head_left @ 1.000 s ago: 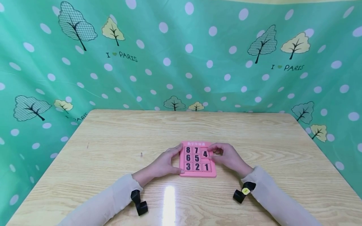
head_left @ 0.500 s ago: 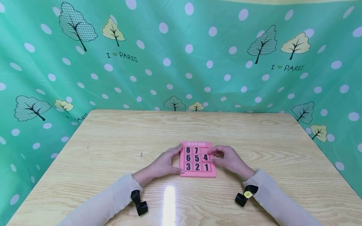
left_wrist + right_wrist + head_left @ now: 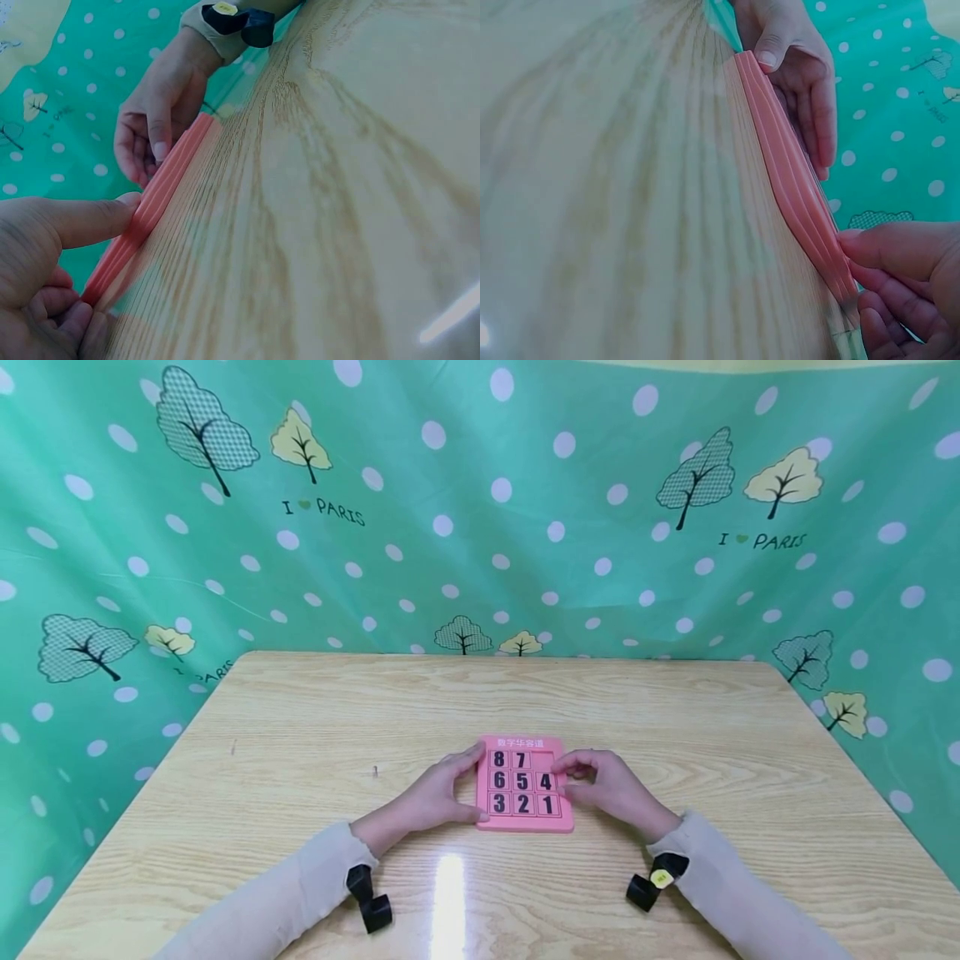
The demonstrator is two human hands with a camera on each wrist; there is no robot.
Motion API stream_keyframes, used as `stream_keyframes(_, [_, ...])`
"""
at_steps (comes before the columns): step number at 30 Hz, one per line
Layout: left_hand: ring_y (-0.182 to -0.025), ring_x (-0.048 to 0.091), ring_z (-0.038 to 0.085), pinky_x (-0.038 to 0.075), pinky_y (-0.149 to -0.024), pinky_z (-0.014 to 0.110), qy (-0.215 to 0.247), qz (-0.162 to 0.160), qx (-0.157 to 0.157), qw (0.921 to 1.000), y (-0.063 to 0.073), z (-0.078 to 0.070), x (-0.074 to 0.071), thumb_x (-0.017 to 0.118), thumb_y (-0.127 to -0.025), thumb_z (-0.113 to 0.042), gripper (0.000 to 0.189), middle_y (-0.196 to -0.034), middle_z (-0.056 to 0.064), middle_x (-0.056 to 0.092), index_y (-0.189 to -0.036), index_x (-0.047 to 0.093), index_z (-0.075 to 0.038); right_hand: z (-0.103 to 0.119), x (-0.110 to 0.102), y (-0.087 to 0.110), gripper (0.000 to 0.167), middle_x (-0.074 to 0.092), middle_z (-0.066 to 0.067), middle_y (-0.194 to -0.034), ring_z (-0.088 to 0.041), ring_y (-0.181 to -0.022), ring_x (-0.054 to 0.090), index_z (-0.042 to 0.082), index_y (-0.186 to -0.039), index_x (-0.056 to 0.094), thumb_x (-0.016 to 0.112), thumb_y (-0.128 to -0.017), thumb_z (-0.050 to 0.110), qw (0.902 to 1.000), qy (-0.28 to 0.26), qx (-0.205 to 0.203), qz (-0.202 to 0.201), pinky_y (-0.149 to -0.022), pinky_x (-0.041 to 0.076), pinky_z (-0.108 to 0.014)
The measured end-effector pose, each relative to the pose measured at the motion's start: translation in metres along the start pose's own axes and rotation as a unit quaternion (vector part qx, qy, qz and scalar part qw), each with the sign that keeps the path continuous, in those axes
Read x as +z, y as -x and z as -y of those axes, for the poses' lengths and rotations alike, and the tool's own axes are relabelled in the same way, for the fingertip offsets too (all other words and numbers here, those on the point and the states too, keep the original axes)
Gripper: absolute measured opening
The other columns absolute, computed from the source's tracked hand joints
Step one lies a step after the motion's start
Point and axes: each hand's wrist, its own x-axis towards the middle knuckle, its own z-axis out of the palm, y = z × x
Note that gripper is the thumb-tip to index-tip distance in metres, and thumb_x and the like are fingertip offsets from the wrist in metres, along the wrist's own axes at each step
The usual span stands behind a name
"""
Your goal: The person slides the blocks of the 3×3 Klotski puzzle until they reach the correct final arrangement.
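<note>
A pink number sliding puzzle (image 3: pixel 525 824) lies flat on the table, its tiles reading 8, 7, a gap, then 6, 5, 4, then 3, 2, 1. My left hand (image 3: pixel 429 795) grips its left side, the thumb at the near corner and the index finger at the far corner. On the right, my right hand (image 3: pixel 611 785) has curled fingers, with index finger and thumb on either side of the number 4 tile (image 3: pixel 546 782). Both wrist views show the puzzle's pink edge (image 3: pixel 161 195) low and side-on, hiding the tile faces. The right thumb (image 3: pixel 892 247) rests at that edge in the right wrist view.
The wooden table (image 3: pixel 360 710) extends around the puzzle. A green polka-dot cloth (image 3: pixel 480 527) hangs behind it. Black wrist cameras (image 3: pixel 371 897) sit on both cuffs. A bright light reflection (image 3: pixel 448 906) lies on the near tabletop.
The number 4 tile has slid toward me into line with 6 and 5, leaving the gap at the top right. My right hand moved along with it; my left hand stayed put.
</note>
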Motion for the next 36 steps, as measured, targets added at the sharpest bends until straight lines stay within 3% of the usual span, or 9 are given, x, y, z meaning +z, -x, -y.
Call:
stream_keyframes(9, [-0.141,0.022,0.027,0.018,-0.115,0.045,0.005,0.003,0.000,1.0000,0.000,0.000,0.000,0.082,-0.069,-0.018,0.098,-0.155,0.005,0.023,-0.148,0.025,-0.005,0.003,0.002,-0.005,0.024,0.067,-0.002,-0.099,-0.017,-0.090,0.057,0.010,-0.103,0.069,0.073,-0.079,0.013,0.9999,0.007,-0.001,-0.013,-0.081,0.049,-0.028])
stream_keyframes(21, [-0.142,0.020,0.028,0.016,-0.115,0.047,0.016,0.007,0.000,0.9998,0.001,-0.002,-0.001,0.082,-0.070,-0.017,0.098,-0.155,0.006,0.022,-0.148,0.024,-0.005,0.007,0.013,-0.023,0.027,0.067,-0.005,-0.108,-0.020,-0.098,0.059,0.009,-0.106,0.069,0.072,-0.080,0.011,0.9985,-0.023,0.000,-0.049,-0.087,0.048,-0.034])
stream_keyframes(30, [-0.141,0.022,0.028,0.018,-0.115,0.045,0.015,0.009,0.000,0.9998,0.001,0.000,0.000,0.082,-0.070,-0.019,0.098,-0.155,0.006,0.023,-0.149,0.024,-0.007,0.011,0.021,-0.032,0.031,0.067,-0.002,-0.107,-0.018,-0.097,0.058,0.011,-0.109,0.067,0.075,-0.079,0.015,0.9984,-0.029,0.005,-0.049,-0.086,0.048,-0.032])
stream_keyframes(36, [-0.141,0.022,0.028,0.017,-0.115,0.046,0.018,0.006,0.000,0.9998,0.001,0.002,-0.001,0.082,-0.071,-0.020,0.098,-0.155,0.005,0.024,-0.149,0.025,-0.008,0.014,0.025,-0.038,0.034,0.068,-0.004,-0.108,-0.019,-0.099,0.061,0.009,-0.109,0.067,0.074,-0.077,0.009,0.9983,-0.037,-0.008,-0.043,-0.088,0.050,-0.033])
